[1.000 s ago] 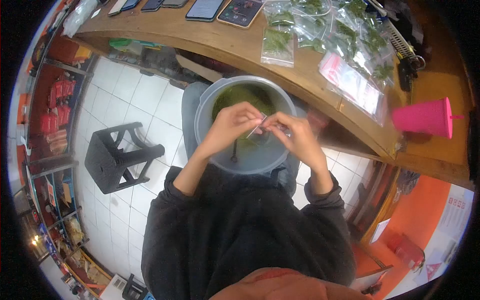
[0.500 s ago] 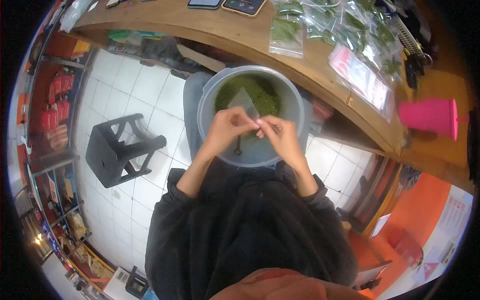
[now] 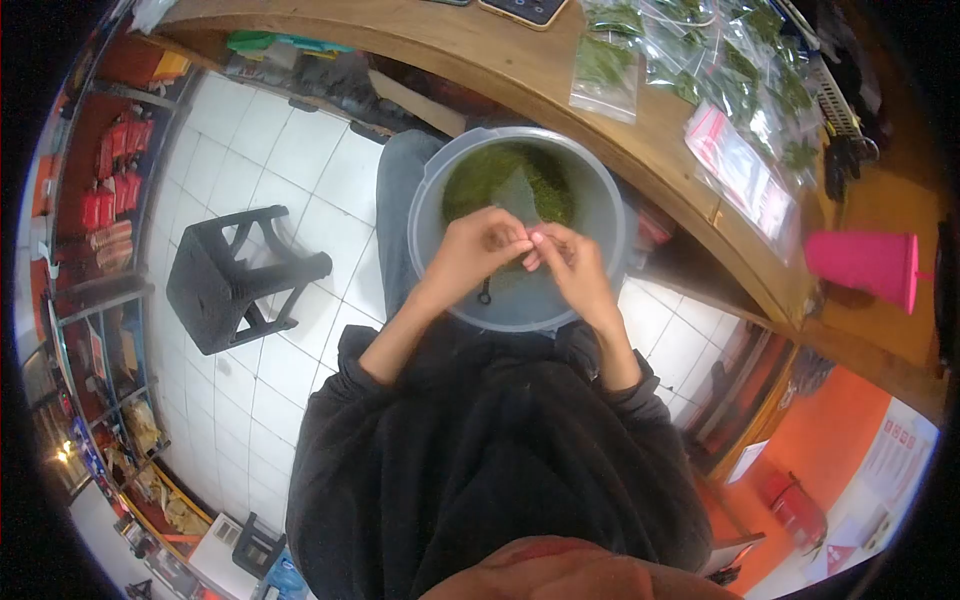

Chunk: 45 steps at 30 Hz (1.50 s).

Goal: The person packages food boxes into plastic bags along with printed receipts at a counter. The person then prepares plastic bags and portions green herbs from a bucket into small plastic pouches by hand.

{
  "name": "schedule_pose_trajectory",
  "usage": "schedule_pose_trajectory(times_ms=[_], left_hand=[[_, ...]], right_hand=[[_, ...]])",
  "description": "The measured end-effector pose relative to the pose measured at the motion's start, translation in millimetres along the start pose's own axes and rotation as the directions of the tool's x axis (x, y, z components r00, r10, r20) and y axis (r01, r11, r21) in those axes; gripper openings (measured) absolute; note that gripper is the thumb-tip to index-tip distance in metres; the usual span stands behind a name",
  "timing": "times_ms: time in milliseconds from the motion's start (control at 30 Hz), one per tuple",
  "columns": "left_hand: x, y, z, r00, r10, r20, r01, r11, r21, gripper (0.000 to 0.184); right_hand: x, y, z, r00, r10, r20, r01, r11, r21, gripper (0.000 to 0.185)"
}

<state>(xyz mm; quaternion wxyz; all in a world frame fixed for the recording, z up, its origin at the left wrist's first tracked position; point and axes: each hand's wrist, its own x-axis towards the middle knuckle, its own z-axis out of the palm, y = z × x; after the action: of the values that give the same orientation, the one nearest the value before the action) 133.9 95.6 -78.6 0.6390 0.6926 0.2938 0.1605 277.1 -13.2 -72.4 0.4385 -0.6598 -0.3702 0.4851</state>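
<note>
My left hand (image 3: 474, 254) and my right hand (image 3: 573, 268) meet fingertip to fingertip above a grey plastic tub (image 3: 598, 225). Both pinch the edge of a small clear plastic bag (image 3: 516, 196), which points away from me over the tub. Inside the tub lies a heap of fine green dried leaf (image 3: 477, 176). A black handle end with a ring (image 3: 485, 292) shows below my left hand; the rest of that tool is hidden. Whether the bag's mouth is apart or sealed is too small to make out.
Along the wooden counter (image 3: 450, 58) lie several filled clear bags (image 3: 604, 75), a stack of bags with red edges (image 3: 735, 160) and a phone (image 3: 525, 8). A pink tumbler (image 3: 860, 268) stands at right. A black stool (image 3: 240, 280) is on the tiled floor at left.
The view has shifted slightly, so counter and tub appear a little further right. Both hands keep their pinch on the bag, with the fingertips still together.
</note>
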Motion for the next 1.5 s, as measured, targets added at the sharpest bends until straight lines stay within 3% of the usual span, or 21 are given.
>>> schedule_pose_trajectory(times_ms=[33, 100, 200, 333, 400, 500, 533, 600, 633, 867, 1000, 1033, 1100, 1133, 1167, 1200, 1267, 1300, 1367, 1400, 1500], left_hand=[[-0.7, 2.2, 2.7, 1.0, -0.002, -0.003, 0.002, 1.0, -0.002, 0.014], [-1.1, 6.7, 7.0, 0.971, 0.222, -0.09, -0.198, 0.956, 0.217, 0.016], [0.9, 5.3, 8.9, 0.949, 0.282, -0.141, -0.246, 0.942, 0.23, 0.015], [4.2, -1.2, 3.8, 0.974, 0.204, -0.1, -0.193, 0.976, 0.105, 0.015], [5.6, -16.0, 5.4, 0.997, 0.06, -0.058, -0.068, 0.987, -0.147, 0.014], [3.8, -15.4, 9.2, 0.995, 0.055, -0.08, -0.062, 0.994, -0.092, 0.014], [4.3, -13.9, 9.3, 0.995, 0.054, -0.079, -0.061, 0.994, -0.093, 0.014], [5.5, -10.4, 8.1, 0.979, 0.202, -0.029, -0.195, 0.967, 0.163, 0.016], [5.6, -8.3, 7.6, 0.979, 0.201, -0.03, -0.194, 0.967, 0.163, 0.016], [4.4, -3.1, 2.8, 0.999, 0.041, 0.001, -0.041, 0.999, 0.004, 0.011], [4.5, -14.6, 9.5, 1.0, -0.004, 0.016, 0.006, 0.987, -0.158, 0.016], [3.8, -12.4, 11.3, 1.0, -0.007, 0.014, 0.009, 0.987, -0.158, 0.016], [2.4, -8.1, 14.4, 0.997, 0.059, -0.054, -0.061, 0.998, -0.026, 0.018], [2.2, -9.7, 13.7, 0.997, 0.058, -0.055, -0.059, 0.998, -0.027, 0.018], [2.4, -11.9, 12.4, 0.99, 0.136, -0.026, -0.116, 0.918, 0.379, 0.018], [2.3, -13.7, 11.9, 0.98, 0.195, 0.033, -0.158, 0.678, 0.718, 0.017], [1.3, -13.4, 12.8, 0.983, 0.179, -0.045, -0.084, 0.651, 0.754, 0.016], [0.8, -13.1, 13.7, 0.979, 0.166, -0.12, -0.01, 0.62, 0.784, 0.016], [0.3, -6.2, 15.8, 0.977, 0.14, -0.158, 0.031, 0.647, 0.762, 0.017], [1.3, -3.3, 16.6, 0.973, 0.113, -0.201, 0.074, 0.673, 0.736, 0.019], [2.6, -1.3, 17.8, 0.968, 0.227, -0.106, -0.072, 0.658, 0.749, 0.013]], right_hand=[[0.6, 1.1, 1.7, 0.998, -0.016, -0.058, 0.015, 1.0, -0.012, 0.023], [1.9, 1.6, 4.4, 0.993, -0.031, -0.114, 0.028, 0.999, -0.027, 0.022], [4.4, 0.6, 6.1, 0.977, -0.082, -0.198, 0.073, 0.996, -0.055, 0.025], [7.8, 0.8, 1.5, 0.987, -0.036, -0.156, 0.03, 0.999, -0.035, 0.022], [8.4, 1.8, 0.9, 0.993, -0.008, -0.114, 0.005, 1.0, -0.027, 0.02], [7.8, -1.2, 2.9, 0.997, -0.002, -0.08, 0.0, 1.0, -0.021, 0.019], [6.9, -2.7, 4.1, 0.996, -0.054, -0.066, 0.044, 0.989, -0.144, 0.018], [5.8, -1.8, 7.1, 0.994, -0.104, -0.046, 0.089, 0.961, -0.263, 0.017], [5.8, -0.7, 9.4, 0.994, -0.102, -0.049, 0.086, 0.964, -0.252, 0.017], [8.6, -5.8, 4.8, 0.999, 0.016, 0.03, -0.013, 0.994, -0.113, 0.025], [10.0, 1.1, 6.9, 1.0, 0.019, 0.009, -0.019, 0.998, -0.064, 0.025], [10.7, 5.5, 9.2, 0.999, -0.048, -0.025, 0.044, 0.99, -0.134, 0.022], [10.5, 12.0, 8.8, 0.992, -0.116, -0.054, 0.103, 0.973, -0.204, 0.021], [10.6, 4.0, 7.4, 0.984, -0.166, -0.066, 0.129, 0.914, -0.385, 0.017], [11.2, -0.3, 6.5, 0.973, -0.218, -0.069, 0.144, 0.821, -0.553, 0.014], [12.6, 0.5, 6.2, 0.974, -0.217, -0.068, 0.144, 0.821, -0.553, 0.014], [16.2, 0.6, 5.5, 0.951, -0.202, -0.233, -0.016, 0.722, -0.692, 0.013], [16.6, 0.2, 7.7, 0.951, -0.202, -0.233, -0.016, 0.722, -0.692, 0.013], [16.2, -4.4, 15.5, 0.86, -0.414, -0.298, 0.081, 0.689, -0.72, 0.013], [17.2, 9.8, 16.8, 0.823, -0.483, -0.299, 0.122, 0.664, -0.737, 0.023], [12.6, 22.6, 25.5, 0.908, -0.343, -0.243, 0.122, 0.768, -0.628, 0.039]])
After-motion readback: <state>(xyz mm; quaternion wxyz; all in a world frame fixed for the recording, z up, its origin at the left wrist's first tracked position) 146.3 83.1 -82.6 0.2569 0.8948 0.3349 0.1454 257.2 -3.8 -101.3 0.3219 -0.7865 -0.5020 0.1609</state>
